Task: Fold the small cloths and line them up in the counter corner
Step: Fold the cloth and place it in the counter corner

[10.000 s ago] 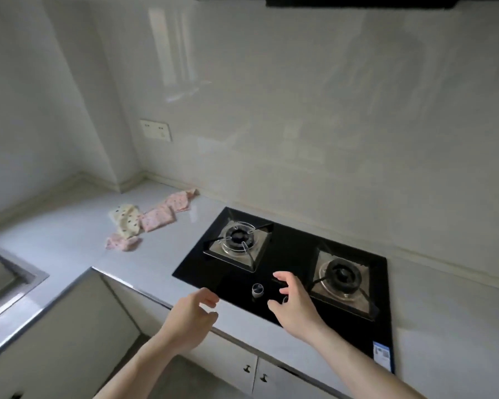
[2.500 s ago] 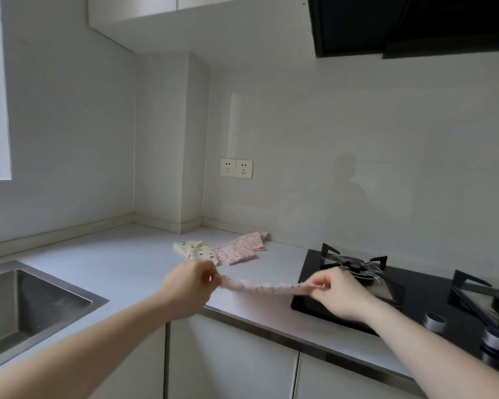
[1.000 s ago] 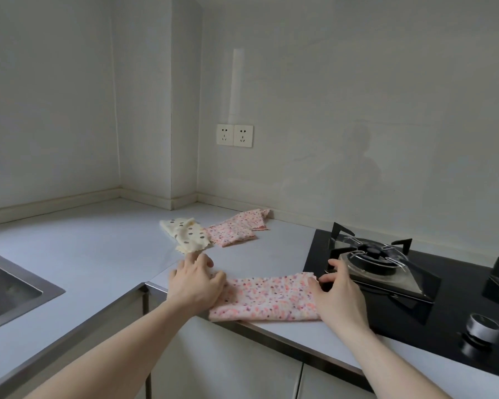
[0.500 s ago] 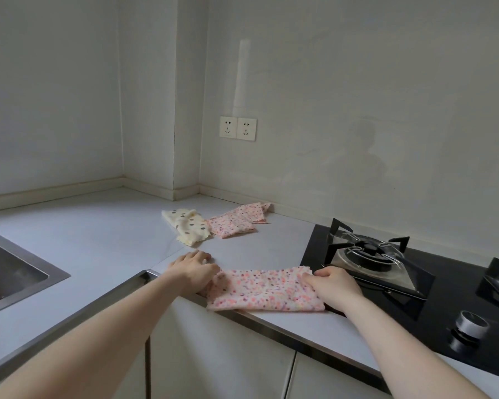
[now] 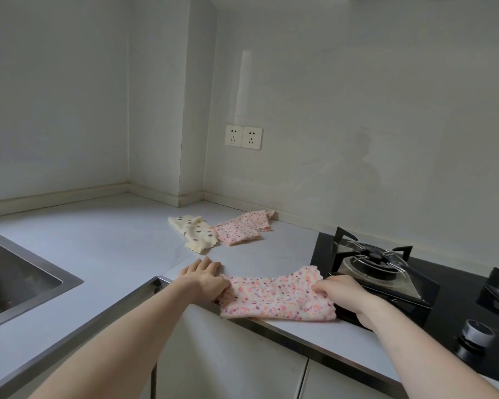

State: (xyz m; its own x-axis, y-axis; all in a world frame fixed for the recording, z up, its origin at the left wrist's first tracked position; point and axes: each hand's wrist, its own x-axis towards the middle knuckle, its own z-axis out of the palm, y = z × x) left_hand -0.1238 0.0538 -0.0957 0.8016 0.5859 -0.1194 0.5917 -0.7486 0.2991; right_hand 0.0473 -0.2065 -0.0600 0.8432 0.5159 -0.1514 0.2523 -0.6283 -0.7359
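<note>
Two hands gripping a pink speckled fabric cloth [image 5: 274,298] at the grey counter [image 5: 104,249] front edge, left hand [image 5: 205,280] pinching its left end, right hand [image 5: 340,292] clutching its right end beside the black glass hob [image 5: 458,289]

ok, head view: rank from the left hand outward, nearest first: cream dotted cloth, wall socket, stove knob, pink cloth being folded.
1. Pink cloth being folded: touching the left hand, at the counter's front edge.
2. Cream dotted cloth: just beyond the hand, toward the corner.
3. Stove knob: far right, on the black hob.
4. Wall socket: up on the back wall.
</note>
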